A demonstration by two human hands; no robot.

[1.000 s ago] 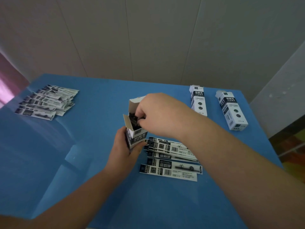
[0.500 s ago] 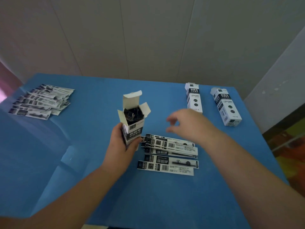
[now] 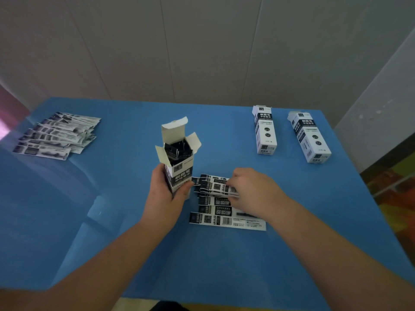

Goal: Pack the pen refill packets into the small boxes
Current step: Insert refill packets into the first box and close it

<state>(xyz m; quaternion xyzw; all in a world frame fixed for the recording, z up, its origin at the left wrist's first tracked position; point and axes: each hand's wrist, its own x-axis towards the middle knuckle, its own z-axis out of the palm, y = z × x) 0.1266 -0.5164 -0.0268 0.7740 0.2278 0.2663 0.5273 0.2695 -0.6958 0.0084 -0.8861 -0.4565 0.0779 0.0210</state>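
- The left hand (image 3: 165,194) grips an open box (image 3: 178,162), fingers wrapped round its lower half, and holds it upright near the middle of the blue table (image 3: 112,198).
- The box's top flaps stand open; dark packets show inside it.
- The right hand (image 3: 251,189) is down on the near stack of packets (image 3: 213,205), just right of the box, its fingertips curled onto the top packet (image 3: 215,186); whether they pinch it or only touch it cannot be told.
- That stack is fanned out, its lowest packet lying flat towards the near edge.
- A second, spread pile (image 3: 56,135) lies at the far left corner.
- Two closed boxes lie flat by the far right corner, one (image 3: 265,131) just left of the other (image 3: 310,138), apart.
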